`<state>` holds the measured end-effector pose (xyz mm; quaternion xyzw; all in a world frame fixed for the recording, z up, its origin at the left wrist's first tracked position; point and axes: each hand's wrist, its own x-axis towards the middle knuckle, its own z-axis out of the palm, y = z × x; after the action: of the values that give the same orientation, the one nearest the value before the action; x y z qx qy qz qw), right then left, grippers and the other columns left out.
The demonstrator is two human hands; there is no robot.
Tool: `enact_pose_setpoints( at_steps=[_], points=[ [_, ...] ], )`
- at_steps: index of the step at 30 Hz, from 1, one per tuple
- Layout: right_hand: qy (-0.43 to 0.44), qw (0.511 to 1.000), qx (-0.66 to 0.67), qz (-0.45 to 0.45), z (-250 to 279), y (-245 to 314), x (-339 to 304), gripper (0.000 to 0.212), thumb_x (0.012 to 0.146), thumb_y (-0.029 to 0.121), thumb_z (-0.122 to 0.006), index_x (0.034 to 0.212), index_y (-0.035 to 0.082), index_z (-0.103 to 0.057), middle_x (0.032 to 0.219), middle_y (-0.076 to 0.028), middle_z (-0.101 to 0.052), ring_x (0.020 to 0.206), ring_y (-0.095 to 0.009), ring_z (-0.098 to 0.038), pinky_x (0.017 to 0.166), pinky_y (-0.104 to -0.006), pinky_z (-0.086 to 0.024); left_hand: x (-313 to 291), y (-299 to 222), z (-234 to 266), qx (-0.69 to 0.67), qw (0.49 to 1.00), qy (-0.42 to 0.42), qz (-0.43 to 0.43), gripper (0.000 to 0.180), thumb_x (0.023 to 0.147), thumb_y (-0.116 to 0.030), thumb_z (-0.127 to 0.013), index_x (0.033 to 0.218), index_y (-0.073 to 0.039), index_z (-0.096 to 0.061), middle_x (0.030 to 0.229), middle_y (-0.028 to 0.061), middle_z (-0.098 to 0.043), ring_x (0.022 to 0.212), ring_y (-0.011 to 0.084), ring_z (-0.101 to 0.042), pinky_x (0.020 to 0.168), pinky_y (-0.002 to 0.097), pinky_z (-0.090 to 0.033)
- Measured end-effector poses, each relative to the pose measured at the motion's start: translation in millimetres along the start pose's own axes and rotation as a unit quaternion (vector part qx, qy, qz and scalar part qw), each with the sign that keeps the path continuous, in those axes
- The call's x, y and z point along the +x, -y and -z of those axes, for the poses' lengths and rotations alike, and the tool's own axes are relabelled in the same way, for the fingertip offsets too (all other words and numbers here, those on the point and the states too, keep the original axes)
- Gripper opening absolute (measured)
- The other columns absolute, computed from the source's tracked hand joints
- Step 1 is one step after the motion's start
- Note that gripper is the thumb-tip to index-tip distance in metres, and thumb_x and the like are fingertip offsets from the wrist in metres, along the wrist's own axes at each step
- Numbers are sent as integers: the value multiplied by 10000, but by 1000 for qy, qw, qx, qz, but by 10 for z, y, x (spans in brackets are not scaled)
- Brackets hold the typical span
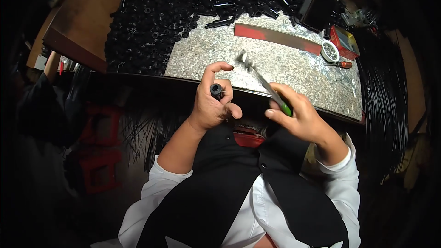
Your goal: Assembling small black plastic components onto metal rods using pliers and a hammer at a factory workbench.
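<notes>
My left hand (pixel 211 101) is wrapped round a short black tube (pixel 216 90), its round open end facing up. The lower fingers hold the tube in the palm, while the index finger and thumb stand apart from it. In my right hand (pixel 296 115) is a hammer-like tool (pixel 264 82) with a metal shaft and green grip. Its head points up and left, blurred by motion, just past my left index finger and apart from the tube. Both hands are over the near edge of the speckled tabletop (pixel 202 59).
A large pile of black tubular parts (pixel 151 27) covers the far left. Beyond my hands lies a long red-and-grey bar (pixel 275 38). At right are a white cup of small pieces (pixel 330 51), a red box (pixel 345 41), an orange-handled screwdriver (pixel 343 64) and hanging black rods (pixel 386 96).
</notes>
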<state>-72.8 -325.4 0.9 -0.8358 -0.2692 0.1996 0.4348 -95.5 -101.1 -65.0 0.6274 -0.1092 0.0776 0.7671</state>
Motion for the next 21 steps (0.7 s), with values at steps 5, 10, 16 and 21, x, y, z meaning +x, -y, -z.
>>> enact_pose_setpoints(
  at_steps=[5,10,16,21],
  points=[
    [-53,956,-269,109,64,121,-274,806,620,-73,-708,1363,98,-448,811,-143,-537,700,-295,-579,610,-355,-463,31,59,76,0,1000,6,-20,875,543,-478,-844,1149,-19,-410,530,-95,-366,519,-14,-340,506,151,-258],
    [-96,897,-414,123,-29,119,-315,715,679,-8,-640,1359,145,-479,686,-98,-414,551,-243,-498,496,-363,-411,52,33,-45,78,994,74,-28,775,544,-227,-918,1112,-37,-427,572,-75,-492,548,-17,-406,501,149,-309],
    [-142,884,-422,144,-98,20,-339,672,699,21,-640,1344,143,-497,682,-89,-390,566,-227,-476,505,-350,-394,40,-15,-115,49,997,54,-4,730,575,-246,-902,1094,-42,-431,624,-26,-607,567,-9,-486,505,149,-361],
    [-155,864,-455,148,-111,-49,-332,641,715,53,-652,1333,146,-508,721,-91,-398,639,-242,-473,555,-352,-390,13,48,-124,105,993,51,-14,728,589,-293,-890,1095,-44,-430,566,-40,-539,533,2,-450,492,158,-348]
  ],
)
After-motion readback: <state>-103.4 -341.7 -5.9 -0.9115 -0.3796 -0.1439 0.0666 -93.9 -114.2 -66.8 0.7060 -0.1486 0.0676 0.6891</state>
